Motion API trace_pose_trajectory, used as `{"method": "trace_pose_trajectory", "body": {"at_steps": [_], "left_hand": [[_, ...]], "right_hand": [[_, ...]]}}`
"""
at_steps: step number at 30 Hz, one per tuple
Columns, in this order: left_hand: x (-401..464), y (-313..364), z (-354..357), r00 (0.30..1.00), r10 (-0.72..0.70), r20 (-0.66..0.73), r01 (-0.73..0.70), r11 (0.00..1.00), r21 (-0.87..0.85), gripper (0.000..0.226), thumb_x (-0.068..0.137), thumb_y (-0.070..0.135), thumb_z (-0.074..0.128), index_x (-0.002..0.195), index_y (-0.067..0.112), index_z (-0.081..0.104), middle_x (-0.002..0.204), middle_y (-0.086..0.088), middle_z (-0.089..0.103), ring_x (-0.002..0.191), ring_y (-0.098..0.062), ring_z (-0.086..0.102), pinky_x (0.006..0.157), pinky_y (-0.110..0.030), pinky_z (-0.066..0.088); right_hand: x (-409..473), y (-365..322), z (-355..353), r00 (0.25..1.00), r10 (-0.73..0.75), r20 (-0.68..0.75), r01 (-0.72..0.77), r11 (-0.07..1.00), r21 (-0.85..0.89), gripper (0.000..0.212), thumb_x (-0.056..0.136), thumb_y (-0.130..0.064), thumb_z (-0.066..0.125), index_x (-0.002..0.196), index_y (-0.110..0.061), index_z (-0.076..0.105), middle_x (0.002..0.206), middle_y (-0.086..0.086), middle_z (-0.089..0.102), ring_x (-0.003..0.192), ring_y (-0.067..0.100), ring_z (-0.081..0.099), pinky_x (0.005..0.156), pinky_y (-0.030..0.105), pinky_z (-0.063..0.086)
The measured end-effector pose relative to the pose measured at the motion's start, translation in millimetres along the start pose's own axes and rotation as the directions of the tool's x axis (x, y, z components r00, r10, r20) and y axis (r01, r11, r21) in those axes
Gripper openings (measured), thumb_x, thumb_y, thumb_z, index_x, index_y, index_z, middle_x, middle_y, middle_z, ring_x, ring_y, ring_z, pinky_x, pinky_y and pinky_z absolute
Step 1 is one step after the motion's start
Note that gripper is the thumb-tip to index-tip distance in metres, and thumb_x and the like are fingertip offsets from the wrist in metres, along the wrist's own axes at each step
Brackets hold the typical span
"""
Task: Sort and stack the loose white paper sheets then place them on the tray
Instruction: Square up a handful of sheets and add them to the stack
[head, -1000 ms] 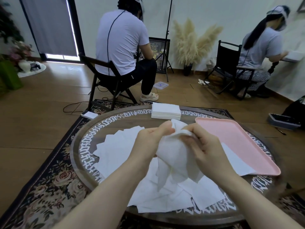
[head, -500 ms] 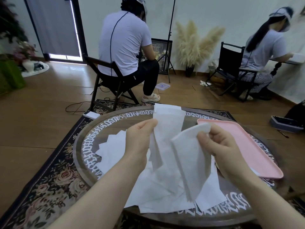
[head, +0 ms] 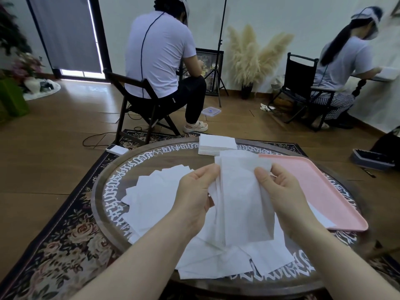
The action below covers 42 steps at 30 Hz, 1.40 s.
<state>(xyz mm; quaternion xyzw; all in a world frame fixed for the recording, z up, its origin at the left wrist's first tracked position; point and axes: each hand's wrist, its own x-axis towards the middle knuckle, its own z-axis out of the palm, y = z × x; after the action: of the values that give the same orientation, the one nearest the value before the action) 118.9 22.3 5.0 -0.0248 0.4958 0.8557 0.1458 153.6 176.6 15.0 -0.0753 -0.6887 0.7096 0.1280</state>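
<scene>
Beside the bare pink tray [head: 324, 191], both hands [head: 192, 195] [head: 281, 191] pinch white sheets [head: 242, 195]

white paper sheets [head: 164, 198] lie at centre frame on a dark brown round table [head: 101, 182] ringed with white script. the tray [head: 313, 187] at right is plain pale pink. lower left, the rug [head: 65, 245] is black with faded pink and cream roses. the upper-centre seated person's shirt [head: 160, 57] is white.
</scene>
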Motion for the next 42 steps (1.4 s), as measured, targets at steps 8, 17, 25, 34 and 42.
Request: {"method": "trace_pose_trajectory", "body": {"at_steps": [8, 17, 25, 34, 42], "left_hand": [[-1.7, -1.3, 1.0, 0.999, -0.022, 0.04, 0.022, 1.0, -0.012, 0.024, 0.094, 0.016, 0.06, 0.11, 0.005, 0.074, 0.112, -0.018, 0.072, 0.095, -0.027, 0.067, 0.083, -0.04, 0.052], [-3.1, 0.9, 0.1, 0.996, -0.017, 0.084, 0.021, 0.998, -0.053, 0.028, 0.092, 0.02, 0.061, 0.109, 0.001, 0.073, 0.107, -0.015, 0.074, 0.094, -0.024, 0.072, 0.08, -0.035, 0.057], [-3.6, -2.8, -0.5, 0.996, 0.041, 0.081, -0.041, 0.999, -0.001, 0.016, 0.084, 0.008, 0.069, 0.099, 0.01, 0.076, 0.096, -0.012, 0.076, 0.081, -0.021, 0.074, 0.07, -0.028, 0.06], [-3.0, 8.4, -3.0, 0.997, 0.048, 0.064, -0.038, 0.989, -0.144, 0.038, 0.081, 0.007, 0.063, 0.117, -0.002, 0.067, 0.114, -0.021, 0.07, 0.094, -0.028, 0.068, 0.081, -0.035, 0.056], [-9.4, 1.2, -5.5, 0.972, 0.165, 0.166, -0.198, 0.958, 0.208, 0.028, 0.083, -0.001, 0.068, 0.107, 0.013, 0.071, 0.096, -0.004, 0.077, 0.081, -0.016, 0.074, 0.061, -0.023, 0.055]], "right_hand": [[-2.1, -1.0, 2.0, 1.0, -0.013, -0.008, 0.014, 1.0, 0.016, 0.016, 0.1, -0.016, 0.053, 0.106, -0.009, 0.066, 0.097, 0.011, 0.076, 0.082, 0.021, 0.07, 0.071, 0.031, 0.057], [-1.8, -0.4, 4.0, 1.0, -0.02, -0.004, 0.02, 1.0, -0.008, 0.017, 0.1, -0.017, 0.053, 0.108, -0.006, 0.064, 0.096, 0.013, 0.076, 0.08, 0.021, 0.071, 0.064, 0.026, 0.057], [-2.4, 2.9, 4.6, 0.999, -0.033, -0.007, 0.033, 0.999, -0.007, 0.014, 0.099, -0.018, 0.055, 0.105, -0.011, 0.066, 0.095, 0.009, 0.077, 0.087, 0.025, 0.072, 0.072, 0.033, 0.058], [5.8, 4.5, -6.9, 0.974, -0.034, 0.223, 0.036, 0.999, -0.006, 0.067, 0.069, -0.031, 0.085, 0.127, -0.03, 0.051, 0.114, -0.003, 0.073, 0.105, 0.013, 0.07, 0.076, 0.025, 0.056], [0.4, 5.7, 0.1, 0.973, -0.206, 0.102, 0.196, 0.976, 0.097, 0.057, 0.084, -0.003, 0.069, 0.127, -0.035, 0.051, 0.108, 0.004, 0.075, 0.097, 0.023, 0.072, 0.072, 0.029, 0.059]]}}
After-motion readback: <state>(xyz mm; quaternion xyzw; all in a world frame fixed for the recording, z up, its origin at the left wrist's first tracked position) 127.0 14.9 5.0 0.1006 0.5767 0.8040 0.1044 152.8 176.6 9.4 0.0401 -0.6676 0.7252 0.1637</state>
